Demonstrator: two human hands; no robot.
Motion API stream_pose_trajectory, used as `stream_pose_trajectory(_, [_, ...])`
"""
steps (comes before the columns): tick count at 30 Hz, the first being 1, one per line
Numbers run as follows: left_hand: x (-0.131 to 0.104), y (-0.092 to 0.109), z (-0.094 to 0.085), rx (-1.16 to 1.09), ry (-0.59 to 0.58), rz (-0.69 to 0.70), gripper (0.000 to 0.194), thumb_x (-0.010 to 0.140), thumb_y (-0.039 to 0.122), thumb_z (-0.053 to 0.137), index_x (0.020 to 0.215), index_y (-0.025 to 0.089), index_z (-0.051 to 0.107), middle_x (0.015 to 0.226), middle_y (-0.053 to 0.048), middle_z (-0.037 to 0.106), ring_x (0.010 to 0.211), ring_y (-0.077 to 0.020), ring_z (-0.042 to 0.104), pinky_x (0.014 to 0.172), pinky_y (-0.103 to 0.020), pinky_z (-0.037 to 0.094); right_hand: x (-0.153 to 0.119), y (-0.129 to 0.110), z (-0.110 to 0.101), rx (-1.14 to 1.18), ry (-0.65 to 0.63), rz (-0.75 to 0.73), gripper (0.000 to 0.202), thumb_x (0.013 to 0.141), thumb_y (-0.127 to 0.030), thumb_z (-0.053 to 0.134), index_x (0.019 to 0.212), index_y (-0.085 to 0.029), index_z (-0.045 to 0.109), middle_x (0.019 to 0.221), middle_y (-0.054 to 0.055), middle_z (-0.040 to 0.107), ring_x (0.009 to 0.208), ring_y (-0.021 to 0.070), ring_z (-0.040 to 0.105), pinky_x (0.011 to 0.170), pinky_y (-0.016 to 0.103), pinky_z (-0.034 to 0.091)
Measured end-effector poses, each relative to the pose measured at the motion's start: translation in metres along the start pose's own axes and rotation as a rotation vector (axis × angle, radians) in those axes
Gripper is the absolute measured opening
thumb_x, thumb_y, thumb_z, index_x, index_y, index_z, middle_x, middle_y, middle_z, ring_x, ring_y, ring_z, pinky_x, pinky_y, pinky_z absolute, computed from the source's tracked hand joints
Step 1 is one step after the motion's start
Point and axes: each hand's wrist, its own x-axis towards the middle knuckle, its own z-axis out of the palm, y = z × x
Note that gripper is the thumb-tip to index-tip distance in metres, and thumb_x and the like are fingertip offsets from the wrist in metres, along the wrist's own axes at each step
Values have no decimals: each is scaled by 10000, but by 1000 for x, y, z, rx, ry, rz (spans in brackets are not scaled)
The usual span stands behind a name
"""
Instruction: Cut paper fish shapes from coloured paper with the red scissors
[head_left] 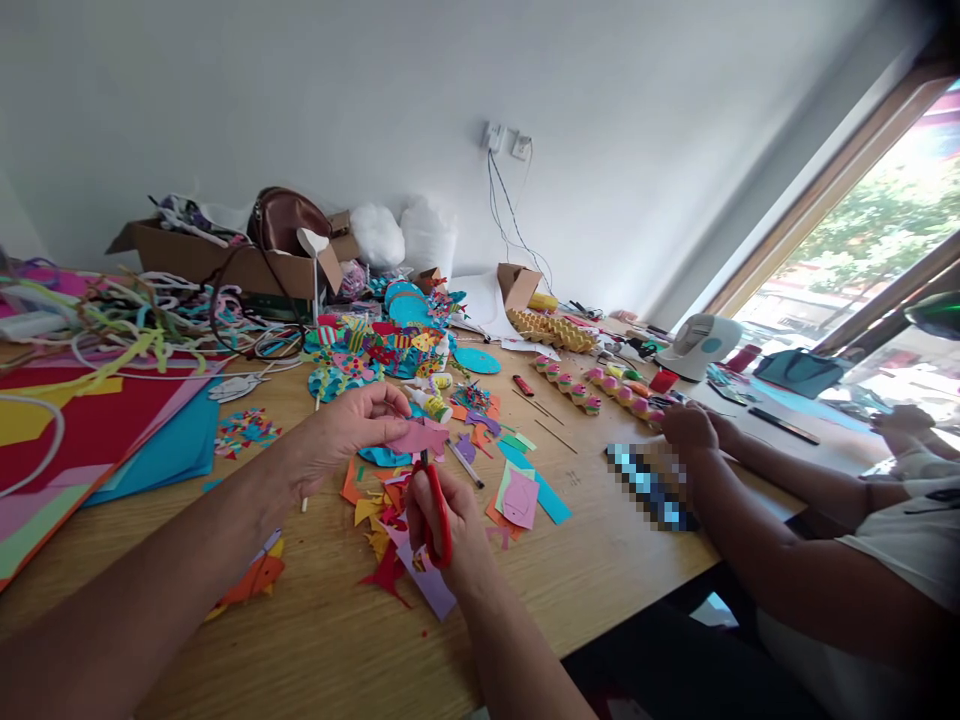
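Observation:
Between the thumb and fingers of my left hand point(373, 418) is a pink paper cutout point(421, 437), roughly fish-shaped. My right hand point(457, 515) grips red-handled scissors point(441, 530), their blades pointing up at the lower edge of the pink paper. Below the scissors lies a heap of coloured paper scraps point(375, 510), with a purple strip point(429, 580) under my right hand. A pen point(466, 464) rests just right of the pink paper. Beyond it are a yellow-and-white glue bottle point(433, 405) and paper pieces, one a pink square point(520, 498) with a drawn outline.
Coloured paper sheets point(161, 440) are stacked at left, near tangled cords point(112, 310) and a filled cardboard box point(195, 258). Finished paper fish point(375, 345) stand behind. Orange paper fish point(259, 580) lie by my left forearm. A co-worker's hands point(690, 430) are at right, near a sewing machine point(701, 345).

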Motion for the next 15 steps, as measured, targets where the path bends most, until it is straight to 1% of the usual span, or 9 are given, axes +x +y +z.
stream_pose_trajectory(2, [0, 0, 2, 6, -43, -30, 280, 580, 291, 714, 802, 175, 588, 674, 42, 578, 661, -129, 537, 629, -234, 391, 0, 1, -2, 11, -14, -10, 473, 798, -627, 501, 600, -200, 456, 351, -69, 439, 308, 56, 300, 351, 200, 226])
stream_pose_trajectory(4, [-1, 0, 3, 31, -79, -36, 253, 590, 299, 711, 774, 165, 601, 685, 34, 579, 680, -135, 534, 650, -243, 384, 0, 2, -3, 24, -36, -24, 487, 788, -650, 503, 609, -199, 460, 348, -70, 439, 298, 56, 295, 339, 202, 210])
stream_pose_trajectory(7, [-2, 1, 2, 101, -74, -5, 204, 622, 336, 676, 703, 164, 600, 656, 42, 542, 651, -124, 480, 626, -237, 349, 1, 5, -3, 36, -45, -36, 493, 787, -659, 501, 614, -199, 466, 357, -70, 436, 296, 58, 301, 330, 202, 210])
stream_pose_trajectory(11, [-3, 3, 2, 183, -54, 70, 232, 675, 395, 607, 642, 167, 581, 616, 48, 477, 625, -118, 410, 596, -234, 309, 1, 5, -4, 34, -51, -9, 503, 764, -673, 520, 600, -200, 466, 367, -68, 426, 300, 64, 336, 317, 197, 236])
stream_pose_trajectory(15, [-3, 3, 2, 216, -82, 61, 259, 678, 413, 602, 609, 169, 551, 574, 59, 425, 581, -106, 361, 568, -234, 285, -1, 3, -3, 69, -42, 9, 469, 780, -630, 545, 622, -192, 488, 404, -63, 449, 318, 59, 361, 328, 185, 245])
